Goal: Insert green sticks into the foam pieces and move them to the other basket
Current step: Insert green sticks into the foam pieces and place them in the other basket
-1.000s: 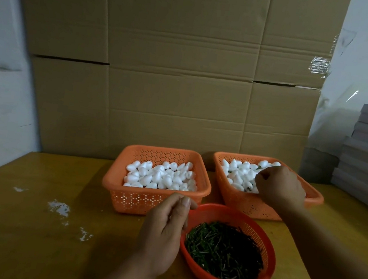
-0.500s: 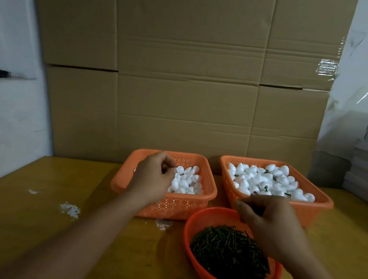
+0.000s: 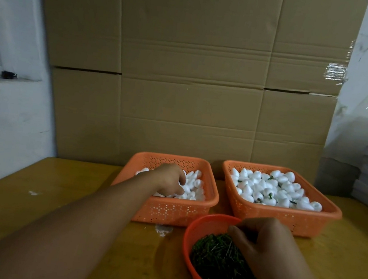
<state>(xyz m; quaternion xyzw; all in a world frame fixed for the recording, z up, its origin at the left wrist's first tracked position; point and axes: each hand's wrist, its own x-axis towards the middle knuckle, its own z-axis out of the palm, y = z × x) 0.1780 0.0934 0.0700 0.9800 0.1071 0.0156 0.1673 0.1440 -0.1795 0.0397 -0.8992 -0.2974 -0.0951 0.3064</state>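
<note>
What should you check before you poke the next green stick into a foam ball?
1. Left hand is down in the left basket among the plain foam pieces: ok.
2. Left hand really holds one foam piece: cannot tell, the fingers hide it.
3. Right hand is over the green sticks in the round red basket: ok.
4. Right hand has pinched just one stick: cannot tell.
5. Right basket has room on its pile of finished foam pieces: ok.
6. Stick and foam piece are brought together, ready to push: not ok, the hands are apart.
</note>
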